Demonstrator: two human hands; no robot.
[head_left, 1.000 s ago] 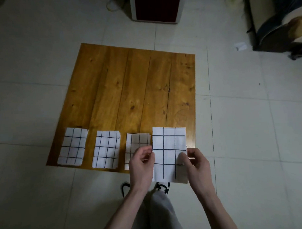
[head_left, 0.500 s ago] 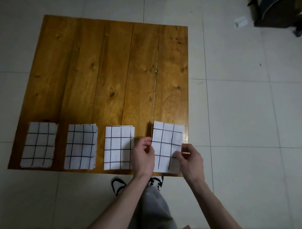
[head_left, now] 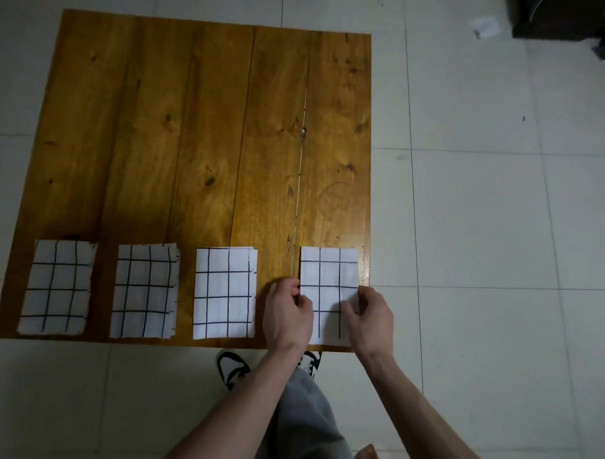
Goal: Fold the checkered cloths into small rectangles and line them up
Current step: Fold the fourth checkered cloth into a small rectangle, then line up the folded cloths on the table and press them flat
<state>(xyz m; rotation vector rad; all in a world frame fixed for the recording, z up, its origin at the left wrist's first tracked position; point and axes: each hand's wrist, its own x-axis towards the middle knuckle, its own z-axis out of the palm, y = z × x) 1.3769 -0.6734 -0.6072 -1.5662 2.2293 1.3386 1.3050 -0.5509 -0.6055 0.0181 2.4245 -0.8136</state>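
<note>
Four folded checkered cloths, white with a black grid, lie in a row along the near edge of the wooden table (head_left: 201, 129). Nearest the viewer, the left hand (head_left: 286, 318) pinches the left edge of the fourth cloth (head_left: 328, 281) with curled fingers, and the right hand (head_left: 371, 319) pinches its right edge likewise; this cloth lies flat at the table's near right corner, its lower part partly covered by both hands. To its left, set apart by bare wood, lie the third cloth (head_left: 225, 293), the second cloth (head_left: 144, 290) and the first cloth (head_left: 56, 287), their layered edges slightly uneven. Compared with half a second ago, the fourth cloth sits squarer and level with the row rather than tilted. Beyond the table, a dark object (head_left: 569, 22) on the tiled floor (head_left: 501, 202) is cut off by the frame and cannot be identified.
</note>
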